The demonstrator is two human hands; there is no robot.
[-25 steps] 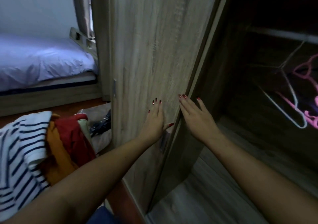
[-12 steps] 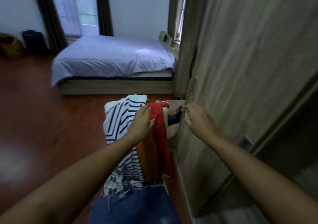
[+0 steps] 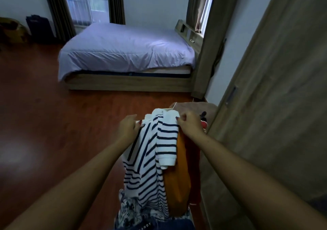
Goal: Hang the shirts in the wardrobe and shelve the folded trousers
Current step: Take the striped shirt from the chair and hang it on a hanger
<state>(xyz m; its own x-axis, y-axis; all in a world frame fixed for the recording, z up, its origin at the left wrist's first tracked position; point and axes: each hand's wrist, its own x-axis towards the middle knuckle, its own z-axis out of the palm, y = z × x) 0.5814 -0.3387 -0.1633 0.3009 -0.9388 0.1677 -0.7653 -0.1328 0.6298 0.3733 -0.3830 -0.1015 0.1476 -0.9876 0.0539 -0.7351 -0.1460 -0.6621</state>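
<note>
A white shirt with navy stripes (image 3: pixel 150 159) lies on top of a pile of clothes in front of me. My left hand (image 3: pixel 128 128) pinches its upper left edge near the collar. My right hand (image 3: pixel 190 123) grips its upper right edge. Beside it lie an orange garment (image 3: pixel 178 180) and a red garment (image 3: pixel 194 168). A patterned cloth (image 3: pixel 131 210) and dark denim (image 3: pixel 150 225) lie at the near end of the pile. The wardrobe's wooden sliding door (image 3: pixel 276 106) stands at the right.
A low bed with a lilac cover (image 3: pixel 127 53) stands at the back. Red-brown floor (image 3: pixel 53 132) spreads to the left. Dark bags (image 3: pixel 39 28) sit by the far left wall. A beige surface with small dark and red items (image 3: pixel 203 114) lies beyond the pile.
My view swung from the open wardrobe to the clothes pile. Both hands left the wardrobe door and took hold of the striped shirt's top edge.
</note>
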